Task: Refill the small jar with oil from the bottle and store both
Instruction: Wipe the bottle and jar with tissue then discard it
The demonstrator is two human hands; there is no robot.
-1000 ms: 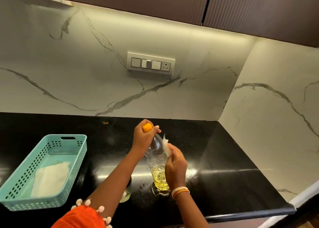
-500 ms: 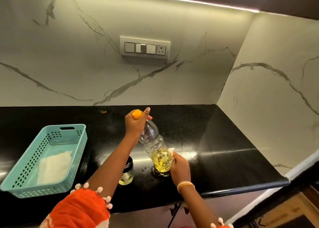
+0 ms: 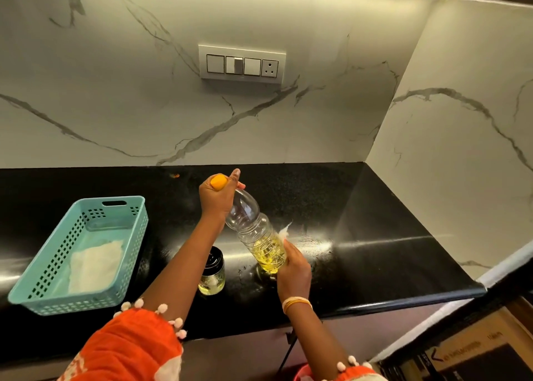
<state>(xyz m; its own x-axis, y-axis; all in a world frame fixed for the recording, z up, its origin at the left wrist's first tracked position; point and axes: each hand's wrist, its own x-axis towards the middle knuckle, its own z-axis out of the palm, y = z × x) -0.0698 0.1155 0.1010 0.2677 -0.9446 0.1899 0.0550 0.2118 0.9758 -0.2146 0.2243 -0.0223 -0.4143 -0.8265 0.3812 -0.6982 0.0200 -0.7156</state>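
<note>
Your left hand (image 3: 216,199) is closed round the neck of the bottle (image 3: 255,232), just under the orange cap (image 3: 219,181), which is on. Your right hand (image 3: 294,268) grips the lower body, with a scrap of white tissue (image 3: 284,231) pinched against the plastic. The bottle is tilted, cap toward 11 o'clock, base toward 5; whether the base touches the black counter (image 3: 375,236) I can't tell.

Handling, as I judge it:
- Thin ribbed clear plastic, so it'll flex if you squeeze. Grip firmly, don't crush it.
- Only the bottom third or so holds yellow oil, so it's light and bottom-heavy. The oil will slosh when tipped.
- The outside is likely oily, hence the tissue. Expect slip. The neck under the cap and the ribbed band are your best holds.

The small jar (image 3: 212,272) stands upright on the counter at 7 o'clock from the bottle base, just beside your left forearm. It has a dark lid on top, clear glass, and a shallow layer of yellow oil at the bottom; how high it goes I can't read. Glass on stone will chip easily, so set it down soft and grip the body, not the lid.

The teal basket (image 3: 135,216) sits at 9 o'clock, well apart from the jar. It's perforated plastic, with only a white folded cloth or paper (image 3: 95,265) lying flat in it. That's the likely storage spot, with room for both. Stand them upright there.
</note>
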